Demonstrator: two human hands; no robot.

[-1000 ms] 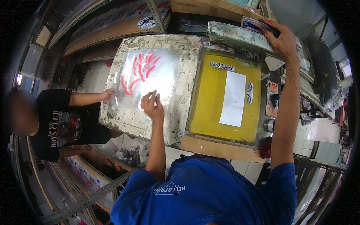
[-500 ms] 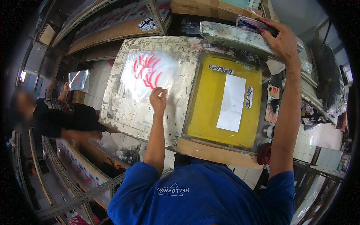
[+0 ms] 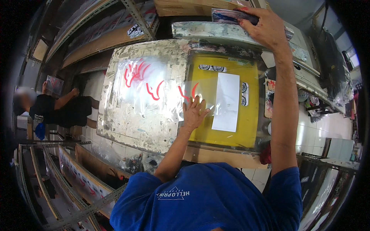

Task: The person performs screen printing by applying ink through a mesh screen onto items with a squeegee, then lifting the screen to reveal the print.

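My left hand (image 3: 195, 113) lies with fingers spread on a clear plastic sheet (image 3: 173, 92) marked with red strokes. The sheet stretches from the whitish worn board (image 3: 135, 119) onto the yellow panel (image 3: 204, 131). On the board's far part rests clear film (image 3: 135, 73) with more red strokes, bunched together. A blank white paper strip (image 3: 226, 104) lies on the panel, just right of my left hand. At the far right, my right hand (image 3: 266, 29) is closed on an ink-stained squeegee (image 3: 225, 16), above a long paint-smeared white frame bar (image 3: 208, 30).
Beside the paper strip are small printed pieces with round dark patterns (image 3: 212, 68). A metal shelf rack (image 3: 135, 15) rises at the far left. Another person (image 3: 58, 104) is at the left, holding a clear sheet (image 3: 54, 85). A cardboard box (image 3: 185, 7) stands behind.
My left hand has moved right from the board onto the yellow panel, its fingers now spread, and a red-marked sheet has come across with it. The other person has shifted back.
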